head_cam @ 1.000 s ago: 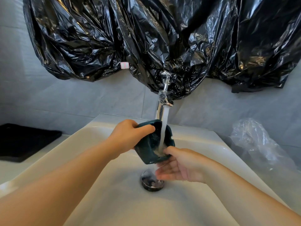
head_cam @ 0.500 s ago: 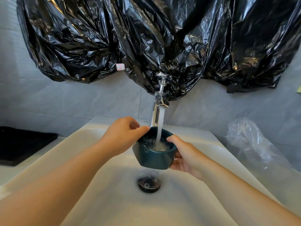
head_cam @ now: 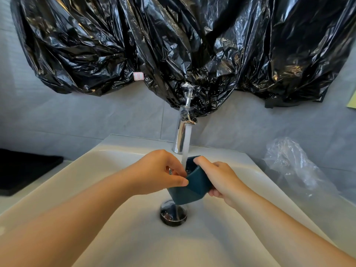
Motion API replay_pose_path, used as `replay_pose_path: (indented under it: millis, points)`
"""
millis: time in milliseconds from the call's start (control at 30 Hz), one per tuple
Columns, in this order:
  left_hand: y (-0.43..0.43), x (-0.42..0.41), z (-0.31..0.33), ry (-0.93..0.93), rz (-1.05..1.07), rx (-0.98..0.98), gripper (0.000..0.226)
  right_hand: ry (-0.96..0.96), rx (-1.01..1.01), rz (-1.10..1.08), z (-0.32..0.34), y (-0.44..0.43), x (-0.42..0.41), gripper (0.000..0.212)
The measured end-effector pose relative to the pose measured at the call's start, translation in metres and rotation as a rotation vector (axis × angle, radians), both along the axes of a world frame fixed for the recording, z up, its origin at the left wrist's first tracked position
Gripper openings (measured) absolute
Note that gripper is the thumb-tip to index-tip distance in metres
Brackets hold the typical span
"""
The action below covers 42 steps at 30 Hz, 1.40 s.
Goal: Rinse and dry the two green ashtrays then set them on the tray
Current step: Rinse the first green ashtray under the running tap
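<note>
While water (head_cam: 186, 145) runs from the tap (head_cam: 181, 135) at 12 o'clock, I hold one green ashtray (head_cam: 194, 186) between both hands, above the drain (head_cam: 173, 213) and inside the sink (head_cam: 92, 157). My left hand (head_cam: 159, 171) is at the ashtray's 9 o'clock, pinching it with the thumb flat on the near wall and the fingers curled at the rim. My right hand (head_cam: 221, 178) is at its 3 o'clock, wrapped round the far side, fingers hooked over the top edge and under the base. Neither hand is nearer, as both touch it.

The ashtray is tilted. Its mouth faces about 11 o'clock, up into the stream, and its base points back toward 5 o'clock, so that axis is what I judge I must tip further to pour it out. It is a squat, faceted, dark blue-green block with a glossy wet glaze, probably slippery and hard enough to chip on the basin.

A flat black thing I take for the tray (head_cam: 25, 170) lies at 9 o'clock on the counter, well apart, on my left hand's side. The second ashtray is out of view.
</note>
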State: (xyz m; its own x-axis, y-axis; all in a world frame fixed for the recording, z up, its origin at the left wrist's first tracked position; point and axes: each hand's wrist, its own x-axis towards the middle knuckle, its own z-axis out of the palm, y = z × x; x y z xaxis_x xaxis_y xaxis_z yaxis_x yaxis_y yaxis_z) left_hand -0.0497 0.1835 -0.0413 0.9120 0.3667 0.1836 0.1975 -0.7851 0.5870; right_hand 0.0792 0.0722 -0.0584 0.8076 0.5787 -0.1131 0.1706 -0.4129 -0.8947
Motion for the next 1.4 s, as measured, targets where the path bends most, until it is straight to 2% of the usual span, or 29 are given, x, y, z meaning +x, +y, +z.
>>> replay_pose_path:
  millis: [100,233,467,600,733,833,1000,1133,1200,1267,1333,1400]
  points:
    - [0.000,0.000,0.001,0.018,-0.042,-0.060,0.006,0.047,-0.015,0.015,0.002,0.000,-0.001,0.038]
    - [0.003,-0.001,0.002,0.029,-0.034,-0.178,0.008,0.124,-0.069,0.032,-0.001,0.002,-0.002,0.043]
    - [0.017,0.001,-0.001,-0.096,0.067,-0.622,0.014,0.252,0.012,0.071,-0.003,0.004,0.001,0.061]
    - [0.018,0.004,-0.004,-0.194,0.101,-0.717,0.011,0.560,0.108,0.184,-0.008,0.003,0.000,0.084]
    - [0.015,0.007,-0.006,-0.269,0.077,-0.768,0.012,0.774,0.285,0.295,-0.006,-0.001,-0.003,0.069]
    - [0.015,0.007,-0.006,-0.278,0.036,-0.777,0.015,0.844,0.329,0.297,-0.002,-0.002,-0.004,0.070]
    - [0.022,0.003,-0.001,-0.127,0.006,-0.805,0.012,0.717,0.358,0.239,-0.002,-0.002,-0.005,0.058]
    - [0.023,0.004,-0.001,-0.151,0.008,-0.910,0.012,0.531,0.307,0.223,-0.003,0.000,-0.007,0.053]
    - [0.023,0.005,0.000,-0.170,0.029,-0.966,0.013,0.420,0.287,0.269,-0.005,0.001,-0.007,0.057]
    - [0.023,0.006,0.000,-0.187,0.040,-1.019,0.014,0.361,0.296,0.300,-0.006,0.001,-0.007,0.071]
    - [0.021,0.007,0.000,-0.219,0.041,-1.027,0.013,0.369,0.319,0.300,-0.005,0.000,-0.007,0.072]
    - [0.020,0.008,-0.001,-0.247,0.049,-0.978,0.015,0.496,0.344,0.267,-0.002,-0.001,-0.004,0.069]
